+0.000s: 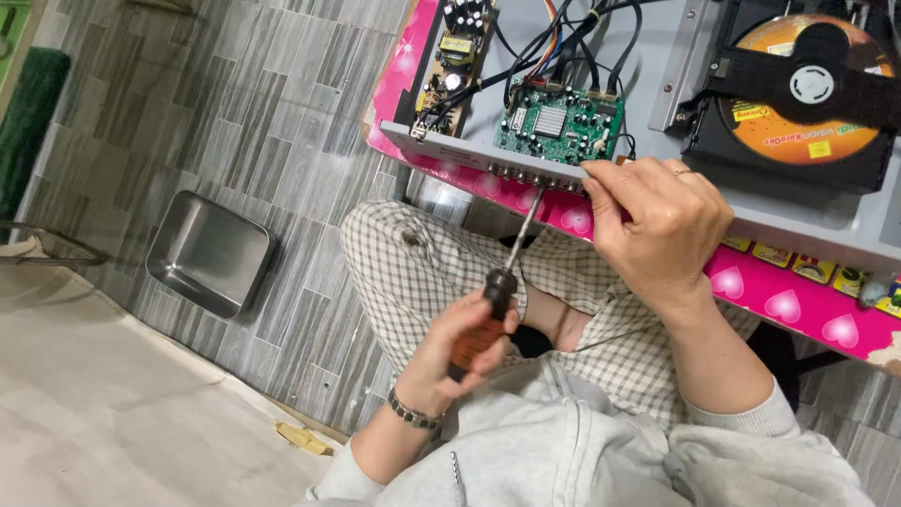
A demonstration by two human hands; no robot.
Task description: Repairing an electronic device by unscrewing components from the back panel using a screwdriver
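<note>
On the far left a square metal tray (210, 252) sits on the grey tiled floor (272, 113), well apart from the work and, as far as the view shows, with nothing in it. Moving right, the left hand (466, 345) is closed around the black-and-orange handle of a screwdriver (505, 274), whose shaft slants up to the rear edge of an opened disc player chassis (657, 52) that rests on a pink table with heart shapes (798, 300). The tip meets the back panel (488, 161) near its row of round sockets; whether it sits in a screw head is too small to tell. Just to the right, the right hand (657, 230) is curled over that same edge, fingers gripping the panel and steadying it. Judging by how things lie, the top cover is already off: the brown power board (457, 58), the green circuit board (558, 122) with its wires, and the disc drive (798, 89) with an orange disc in it are all exposed. The boards look seated in place and the cables plugged in, so the job appears to be at the rear-panel fastening, with the inner parts not yet touched.
</note>
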